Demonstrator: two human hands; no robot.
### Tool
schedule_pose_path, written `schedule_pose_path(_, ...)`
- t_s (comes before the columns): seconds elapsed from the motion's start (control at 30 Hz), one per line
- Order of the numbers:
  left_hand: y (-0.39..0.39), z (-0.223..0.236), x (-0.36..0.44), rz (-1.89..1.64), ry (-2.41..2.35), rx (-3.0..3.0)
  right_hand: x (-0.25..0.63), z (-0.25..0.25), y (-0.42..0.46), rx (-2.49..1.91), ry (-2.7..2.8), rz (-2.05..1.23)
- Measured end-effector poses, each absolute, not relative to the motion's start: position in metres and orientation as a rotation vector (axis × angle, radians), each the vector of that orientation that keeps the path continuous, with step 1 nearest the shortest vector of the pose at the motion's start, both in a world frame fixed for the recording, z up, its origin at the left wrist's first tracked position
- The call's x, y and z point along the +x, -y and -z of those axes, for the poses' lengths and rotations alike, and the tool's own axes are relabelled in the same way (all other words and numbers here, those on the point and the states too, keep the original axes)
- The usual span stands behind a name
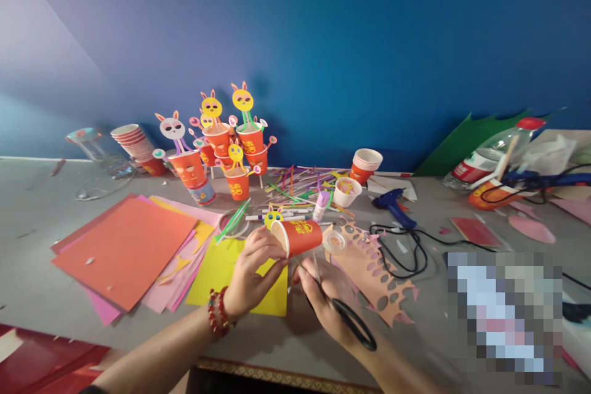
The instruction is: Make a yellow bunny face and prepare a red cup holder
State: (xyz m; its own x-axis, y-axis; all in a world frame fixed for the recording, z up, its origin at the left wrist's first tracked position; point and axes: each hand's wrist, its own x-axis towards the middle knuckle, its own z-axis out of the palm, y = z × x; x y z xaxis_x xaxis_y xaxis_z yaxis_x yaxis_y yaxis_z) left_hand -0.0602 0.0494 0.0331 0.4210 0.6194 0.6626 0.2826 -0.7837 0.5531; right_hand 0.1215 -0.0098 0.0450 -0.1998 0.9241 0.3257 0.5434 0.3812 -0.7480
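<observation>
A red paper cup [307, 237] with yellow print lies tilted on its side in the air, its white mouth toward the left. My left hand [256, 268] grips it at the rim, fingers closed. In my right hand [327, 292] is a pair of scissors [368, 337] with black handles; a blade shows just beneath the cup. Whether the blades touch the cup, I cannot tell. Behind the cup is a small yellow paper animal face [274, 217]. Yellow paper [207, 283] lies under my left hand.
Cup figures with paper rabbit heads [187, 169] stand at the back left beside stacked cups [132, 141]. Orange sheets [124, 252] lie left. Colored pipe cleaners [300, 188], a blue glue gun [394, 206] with black cable, punched paper [369, 271] and a bottle [489, 157] are behind and right.
</observation>
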Motion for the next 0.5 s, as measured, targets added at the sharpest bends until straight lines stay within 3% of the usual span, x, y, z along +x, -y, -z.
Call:
schedule_pose_path(0.27, -0.046, -0.039, -0.059, -1.228, -0.873, 2.291, 0.126, -0.037, -0.001, -1.186, 2.165, -0.17)
schedule_pose_path(0.5, -0.046, -0.047, -0.058, -1.226, -0.91, 2.518, 0.125, -0.032, 0.001, -1.19, 2.185, -0.204)
